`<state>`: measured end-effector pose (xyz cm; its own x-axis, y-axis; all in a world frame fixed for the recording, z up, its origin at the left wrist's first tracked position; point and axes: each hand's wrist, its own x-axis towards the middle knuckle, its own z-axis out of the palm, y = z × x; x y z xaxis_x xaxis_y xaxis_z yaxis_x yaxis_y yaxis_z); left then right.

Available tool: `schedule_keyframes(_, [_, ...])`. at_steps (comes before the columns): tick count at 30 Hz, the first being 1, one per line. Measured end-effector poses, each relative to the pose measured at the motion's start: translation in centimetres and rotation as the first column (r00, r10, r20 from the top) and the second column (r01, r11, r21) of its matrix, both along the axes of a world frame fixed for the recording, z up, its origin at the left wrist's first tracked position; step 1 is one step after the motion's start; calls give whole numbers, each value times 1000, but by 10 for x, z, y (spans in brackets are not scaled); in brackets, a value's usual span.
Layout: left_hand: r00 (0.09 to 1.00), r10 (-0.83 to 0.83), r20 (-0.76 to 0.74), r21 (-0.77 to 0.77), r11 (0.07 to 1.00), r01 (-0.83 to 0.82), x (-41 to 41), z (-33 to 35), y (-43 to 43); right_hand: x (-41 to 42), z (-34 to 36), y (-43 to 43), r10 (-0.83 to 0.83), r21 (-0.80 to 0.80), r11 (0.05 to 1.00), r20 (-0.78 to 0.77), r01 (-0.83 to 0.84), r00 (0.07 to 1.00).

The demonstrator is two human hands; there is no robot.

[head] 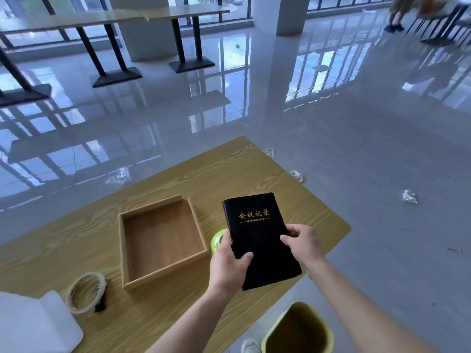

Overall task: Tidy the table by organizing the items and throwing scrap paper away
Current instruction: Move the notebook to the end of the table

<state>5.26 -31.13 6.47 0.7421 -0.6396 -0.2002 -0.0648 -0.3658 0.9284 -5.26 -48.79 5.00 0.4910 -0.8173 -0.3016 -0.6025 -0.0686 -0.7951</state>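
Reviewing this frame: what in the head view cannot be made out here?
Head view:
Green object: mostly hidden behind the left hand and black notebook; unidentifiable.
White object: cut off by the lower left edge.
Bin: cut off by the bottom edge; bottom unseen.
Small black item by the tape roll: too blurred to identify.

Green thing (216,241) mostly hidden behind notebook (258,239), left hand (226,268). Bin (270,336), white roll (35,324) cut by btm edge. Far person (397,11) blurred.
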Motion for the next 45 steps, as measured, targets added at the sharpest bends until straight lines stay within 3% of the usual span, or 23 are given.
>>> schedule_keyframes(10, [979, 76, -187, 187, 982, -40, -7, -42, -110, 6, -35, -113, 54, -14, 998, -173, -57, 983])
schedule_keyframes(22, [993, 109, -47, 345, 935, -86, 11, -61, -179, 33, -72, -164, 114, -128, 980, -266, -152, 957])
schedule_keyframes(25, [999, 51, -15, 385, 922, -41, 16, -63, -182, 34, -76, -169, 118, -155, 976, -209, -152, 971])
schedule_keyframes(29, [974, -115, 197, 477, 879, 8, 12, -77, -159, 24, -78, -167, 169, -204, 960, -117, -190, 979])
schedule_keyframes(32, [885, -266, 382, 532, 846, 24, 5, -94, -139, 10, -84, -152, 339, -311, 870, -188, -384, 922])
schedule_keyframes(35, [809, -327, 488, 506, 862, 43, -3, -108, -130, 5, -87, -136, 420, -517, 630, -402, -580, 814])
schedule_keyframes(37, [799, -360, 482, 504, 859, 83, -8, -115, -129, 6, -88, -129, 446, -570, 506, -470, -648, 762])
schedule_keyframes(45, [724, -442, 529, 559, 824, 94, -8, -130, -122, 5, -100, -149, 583, -370, 350, -633, -861, 509])
